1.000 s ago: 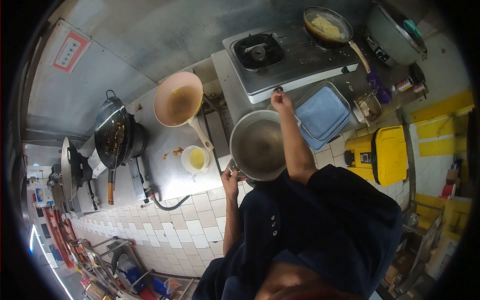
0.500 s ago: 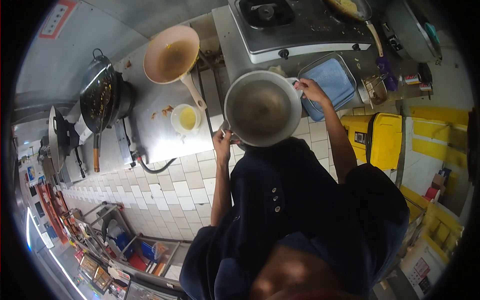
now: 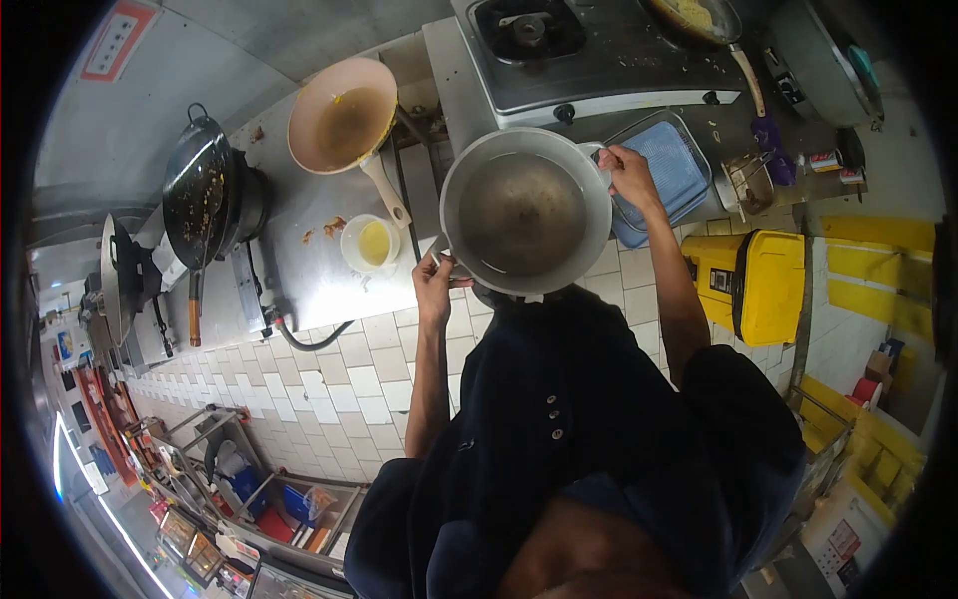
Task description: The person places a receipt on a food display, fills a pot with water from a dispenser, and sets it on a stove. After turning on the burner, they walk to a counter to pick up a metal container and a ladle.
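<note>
Shifted from a stove knob (image 3: 565, 113) since a second ago, the right hand (image 3: 629, 175) now grasps the right handle of a wide metal pot (image 3: 454, 205), while the left hand (image 3: 433, 285) grips the opposite handle. Held just in front of the wearer's dark garment (image 3: 619, 399), the pot contains a brownish liquid (image 3: 529, 205); whether anything supports it from below cannot be told. Pale floor tiles (image 3: 639, 290) show to the right of the pot. Left of the pot, a white tub (image 3: 371, 269) of yellow liquid (image 3: 375, 243) stands on a steel counter (image 3: 309, 270). To the pot's right, just past the right hand, lies a blue tray (image 3: 669, 150), with a yellow bin (image 3: 773, 290) farther right. Up and left of the pot, a pink pan (image 3: 369, 80) holds more brown liquid. Well left of the pot, beyond the pink pan, sits a black wok (image 3: 185, 160) flecked with scraps. Beyond the pot stretches a stove (image 3: 639, 65), a frying pan (image 3: 669, 35) with yellow food at its right end.
</note>
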### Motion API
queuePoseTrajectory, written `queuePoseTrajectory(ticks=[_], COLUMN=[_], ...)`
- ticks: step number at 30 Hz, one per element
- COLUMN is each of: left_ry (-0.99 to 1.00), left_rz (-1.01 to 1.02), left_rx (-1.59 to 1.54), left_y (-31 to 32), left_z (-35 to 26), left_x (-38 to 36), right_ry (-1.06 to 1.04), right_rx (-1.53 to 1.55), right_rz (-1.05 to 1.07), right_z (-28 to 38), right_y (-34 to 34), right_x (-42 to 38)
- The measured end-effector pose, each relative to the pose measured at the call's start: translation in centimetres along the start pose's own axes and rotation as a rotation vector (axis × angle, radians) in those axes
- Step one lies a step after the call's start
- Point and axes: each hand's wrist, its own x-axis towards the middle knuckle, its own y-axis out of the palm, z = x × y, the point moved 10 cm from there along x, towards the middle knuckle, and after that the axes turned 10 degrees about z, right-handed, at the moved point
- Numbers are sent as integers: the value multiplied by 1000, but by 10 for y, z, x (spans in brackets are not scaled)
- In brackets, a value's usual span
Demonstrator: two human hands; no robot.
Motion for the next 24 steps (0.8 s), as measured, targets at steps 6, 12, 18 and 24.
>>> queuePoseTrajectory(ticks=[6, 12, 18, 24], left_ry=[60, 122, 183, 201], left_rz=[8, 95, 140, 183], left_rx=[-27, -10, -17, 14], left_y=[8, 26, 54, 68], left_z=[-61, -110, -153, -182], left_x=[36, 101, 177, 267], right_ry=[-95, -172, -230, -264], right_rx=[-70, -85, -40, -42], right_rz=[43, -23, -78, -119], right_z=[56, 101, 120, 138], right_y=[-40, -85, -128, -165], right_x=[23, 69, 140, 209])
